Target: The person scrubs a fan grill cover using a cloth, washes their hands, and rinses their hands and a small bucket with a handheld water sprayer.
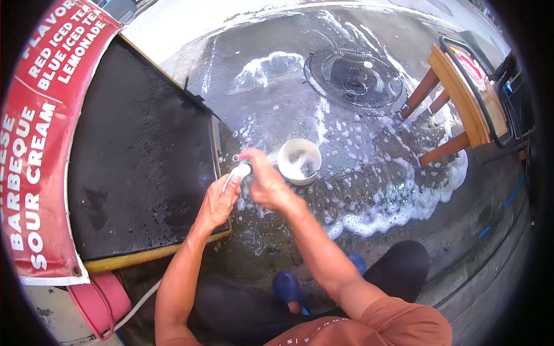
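A white fitting (241,170), with a dark rim, is held near the centre of the view. My left hand (220,200) is closed round its lower left part. My right hand (266,181) is beside it on the right, blurred, with a finger stretched over the fitting toward the left; what its other fingers do is unclear. Just right of my hands stands a white bucket (299,162) with foamy water inside. A pale hose (140,303) runs behind my left forearm at the lower left.
A black board (144,150) with a wooden edge and a red banner (43,127) fill the left. A round fan grille (355,81) lies on the wet, foamy floor. At right stands a wooden stool (461,95). A pink basin (103,300) is lower left.
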`<move>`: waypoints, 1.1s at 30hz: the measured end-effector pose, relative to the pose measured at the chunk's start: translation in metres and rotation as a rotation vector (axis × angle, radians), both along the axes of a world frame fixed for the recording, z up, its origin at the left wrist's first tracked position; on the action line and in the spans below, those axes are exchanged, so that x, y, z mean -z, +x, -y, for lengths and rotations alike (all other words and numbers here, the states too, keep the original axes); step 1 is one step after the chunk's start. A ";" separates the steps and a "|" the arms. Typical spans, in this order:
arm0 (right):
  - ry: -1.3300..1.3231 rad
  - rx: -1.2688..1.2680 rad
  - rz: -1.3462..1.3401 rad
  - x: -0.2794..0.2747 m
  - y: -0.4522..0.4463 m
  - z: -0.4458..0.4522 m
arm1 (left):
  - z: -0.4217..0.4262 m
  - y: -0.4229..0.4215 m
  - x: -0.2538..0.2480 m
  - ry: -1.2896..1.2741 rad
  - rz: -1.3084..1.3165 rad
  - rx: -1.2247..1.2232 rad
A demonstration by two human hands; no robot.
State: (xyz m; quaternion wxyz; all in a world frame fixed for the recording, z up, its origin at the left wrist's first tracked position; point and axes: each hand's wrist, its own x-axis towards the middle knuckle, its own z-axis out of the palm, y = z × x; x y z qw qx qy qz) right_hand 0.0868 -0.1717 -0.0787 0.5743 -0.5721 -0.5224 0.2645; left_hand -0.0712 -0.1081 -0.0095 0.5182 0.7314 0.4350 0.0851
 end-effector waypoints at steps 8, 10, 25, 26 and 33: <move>-0.776 0.339 0.145 0.110 0.078 -0.010 | 0.022 0.013 -0.017 -0.131 0.090 -0.018; -1.012 0.080 0.435 0.137 0.089 -0.012 | 0.025 0.017 -0.014 -0.139 0.110 -0.003; -1.168 -0.803 0.542 0.213 0.093 -0.003 | 0.028 0.021 -0.028 -0.137 -0.003 0.058; -1.154 -0.845 0.551 0.217 0.091 0.004 | 0.027 0.022 -0.026 -0.129 0.007 0.068; -0.971 -0.009 0.382 0.260 0.075 0.024 | 0.025 0.022 -0.009 -0.071 -0.100 0.146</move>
